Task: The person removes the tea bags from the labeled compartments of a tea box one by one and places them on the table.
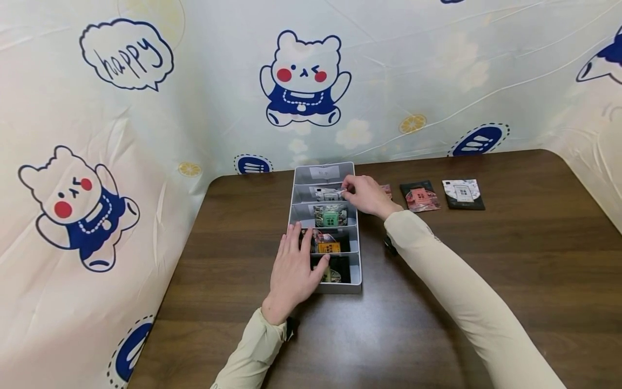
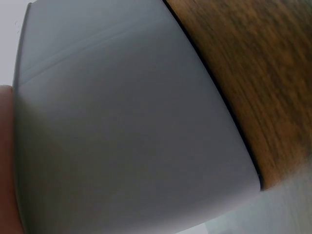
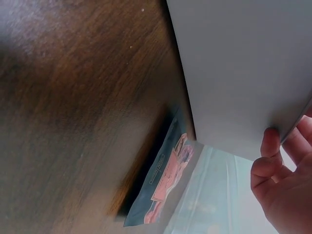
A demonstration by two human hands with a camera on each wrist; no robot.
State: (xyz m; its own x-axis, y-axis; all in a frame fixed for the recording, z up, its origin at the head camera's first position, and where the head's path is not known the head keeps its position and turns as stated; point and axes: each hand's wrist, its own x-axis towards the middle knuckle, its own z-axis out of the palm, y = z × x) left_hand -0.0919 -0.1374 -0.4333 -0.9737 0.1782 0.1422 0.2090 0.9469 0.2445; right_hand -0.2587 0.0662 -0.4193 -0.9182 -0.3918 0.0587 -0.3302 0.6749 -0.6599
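Sleeves of pale cream cloth (image 1: 252, 346) reach in over the near side of a dark brown wood-grain bench (image 1: 218, 259), one to each of the person's hands. The left hand (image 1: 294, 270) rests on the left rim of a long grey plastic tray (image 1: 338, 288), fingers straight and spread, thumb stretched out over the nearest compartment, gripping nothing that I can see.

In that near compartment lies a black sachet with a pale yellow label (image 1: 342, 267). Next comes a black sachet with an orange label (image 1: 330, 241), then a dark patterned sachet with a green label (image 1: 330, 215). Fourth from me is a small white-and-silver sachet (image 1: 328, 195), and over its right end the right hand (image 1: 366, 193) bends across the tray's right rim, finger and thumb curled in to pinch it.

To the right, along the far part of the bench, lie a pinkish sachet (image 1: 387, 189) half hidden behind that hand, a black sachet with a pink label (image 1: 420, 195), and a white-and-black sachet (image 1: 463, 194). Beyond hangs a pale cloth backdrop printed with blue-outlined bears (image 1: 194, 108).
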